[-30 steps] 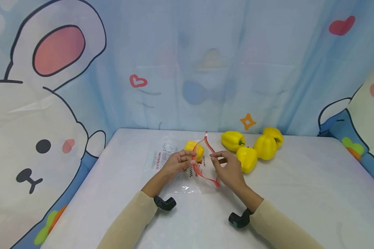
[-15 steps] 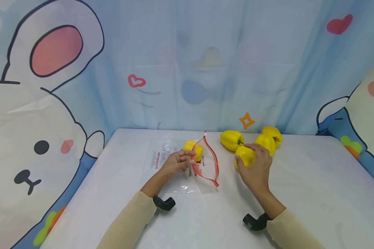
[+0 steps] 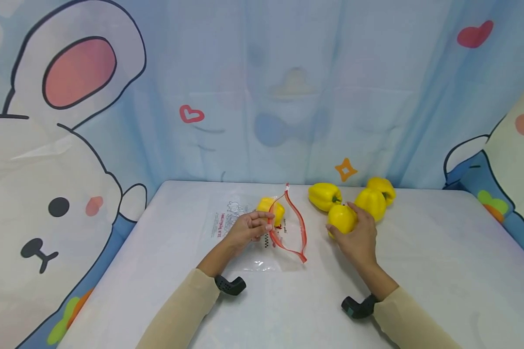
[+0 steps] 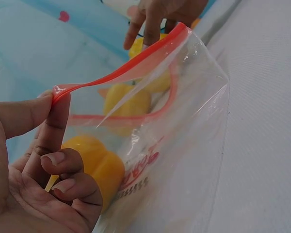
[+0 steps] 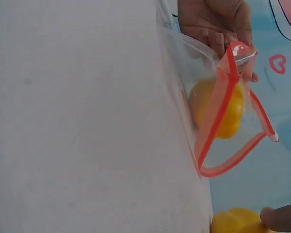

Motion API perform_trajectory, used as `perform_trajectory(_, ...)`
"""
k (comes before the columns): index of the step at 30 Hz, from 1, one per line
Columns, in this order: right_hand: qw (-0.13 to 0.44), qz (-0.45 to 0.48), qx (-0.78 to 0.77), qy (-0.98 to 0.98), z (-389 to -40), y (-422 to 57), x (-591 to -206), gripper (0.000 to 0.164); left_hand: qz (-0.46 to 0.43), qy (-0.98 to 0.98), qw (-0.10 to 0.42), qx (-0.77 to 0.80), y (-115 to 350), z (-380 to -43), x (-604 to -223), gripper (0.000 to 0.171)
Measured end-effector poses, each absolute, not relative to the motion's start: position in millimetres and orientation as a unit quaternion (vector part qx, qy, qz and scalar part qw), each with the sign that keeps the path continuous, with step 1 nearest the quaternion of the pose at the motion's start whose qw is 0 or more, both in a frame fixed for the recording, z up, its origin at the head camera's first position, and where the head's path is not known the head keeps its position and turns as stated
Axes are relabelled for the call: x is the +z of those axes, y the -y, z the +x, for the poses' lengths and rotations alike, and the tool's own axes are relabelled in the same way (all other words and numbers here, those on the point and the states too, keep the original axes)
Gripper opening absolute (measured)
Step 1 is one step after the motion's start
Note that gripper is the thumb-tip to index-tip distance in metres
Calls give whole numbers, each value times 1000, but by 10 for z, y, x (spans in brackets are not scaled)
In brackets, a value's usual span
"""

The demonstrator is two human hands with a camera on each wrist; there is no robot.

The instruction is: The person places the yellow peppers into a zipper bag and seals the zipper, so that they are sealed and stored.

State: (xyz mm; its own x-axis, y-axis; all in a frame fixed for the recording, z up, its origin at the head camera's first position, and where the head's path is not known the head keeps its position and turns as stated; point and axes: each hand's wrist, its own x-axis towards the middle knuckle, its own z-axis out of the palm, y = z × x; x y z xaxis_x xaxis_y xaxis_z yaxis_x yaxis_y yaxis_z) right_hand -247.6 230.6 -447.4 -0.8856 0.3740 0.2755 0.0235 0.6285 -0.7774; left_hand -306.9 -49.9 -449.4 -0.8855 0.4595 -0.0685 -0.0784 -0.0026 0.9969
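Note:
My left hand (image 3: 248, 230) pinches the red zip rim of a clear zip bag (image 3: 258, 264) between thumb and forefinger. The bag's mouth (image 5: 218, 111) gapes toward the right side. Inside it lies a yellow bell pepper (image 4: 106, 167), seen through the printed plastic. To the right, my right hand (image 3: 359, 238) grips another yellow bell pepper (image 3: 341, 219), thumb on its near left and fingers over its right side. In the right wrist view only the thumb (image 5: 283, 217) shows at that pepper; the fingers are out of frame.
Behind the gripped pepper lies one yellow bell pepper (image 3: 323, 195); two more, a nearer one (image 3: 370, 203) and a farther one (image 3: 382, 186), lie to its right. The white table (image 3: 441, 252) ends at a blue cartoon curtain (image 3: 288, 121) along the back.
My right hand has let go of the bag's rim and moved right to the nearest pepper, which it now grips and has shifted slightly left. The left hand stays on the rim.

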Motion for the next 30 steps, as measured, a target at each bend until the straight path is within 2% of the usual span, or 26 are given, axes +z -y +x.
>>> perform_trajectory(3, 202, -111, 423, 876, -2480, -2328, -4462, 82, 145, -679, 194, 693, 501, -3072, -4499, 37)
perform_trajectory(9, 130, -78, 444, 883, -2504, -2396, -4452, 81, 145, -681, 193, 692, 500, -3079, -4507, 36)
perform_trajectory(13, 102, -53, 443, 889, -2517, -2431, -4469, 78, 141, -682, 193, 691, 498, -3082, -4509, 37)
perform_trajectory(19, 94, -53, 466, 878, -2506, -2435, -4502, 75, 140, -684, 189, 690, 499, -3082, -4511, 37)
perform_trajectory(30, 115, -98, 500, 853, -2499, -2398, -4538, 76, 143, -686, 188, 688, 498, -3087, -4516, 37)
